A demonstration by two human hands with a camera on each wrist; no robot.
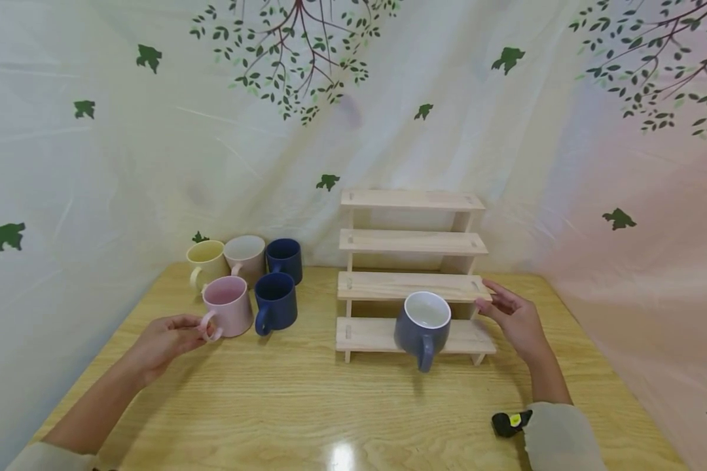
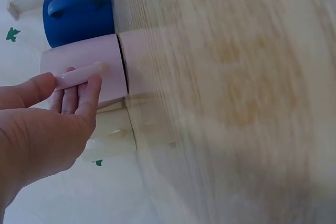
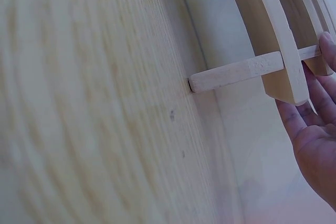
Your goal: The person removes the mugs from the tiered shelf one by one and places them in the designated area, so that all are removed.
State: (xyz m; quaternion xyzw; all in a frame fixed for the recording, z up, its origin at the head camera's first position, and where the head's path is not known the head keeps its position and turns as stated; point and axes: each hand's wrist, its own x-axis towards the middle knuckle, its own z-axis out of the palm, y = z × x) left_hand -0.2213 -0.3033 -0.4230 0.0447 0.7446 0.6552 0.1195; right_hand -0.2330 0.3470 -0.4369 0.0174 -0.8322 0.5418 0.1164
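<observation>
At the left of the head view, my left hand (image 1: 163,345) holds the handle of a pink mug (image 1: 228,307), which stands on the table. The left wrist view shows the thumb and fingers around that handle (image 2: 79,76). On the right, my right hand (image 1: 515,320) grips the end of the second step up of a wooden tiered rack (image 1: 412,286). Its fingers (image 3: 291,116) lie about the board's end in the right wrist view. A grey-blue mug (image 1: 418,333) with a white inside sits on the lowest step, handle toward me.
Close around the pink mug stand a yellow mug (image 1: 207,261), a white-lined mug (image 1: 246,257) and two dark blue mugs (image 1: 277,304). A small black object (image 1: 508,424) with a yellow mark lies beside the right sleeve. Behind the wooden table (image 1: 271,405) hangs a leaf-patterned cloth (image 1: 259,176).
</observation>
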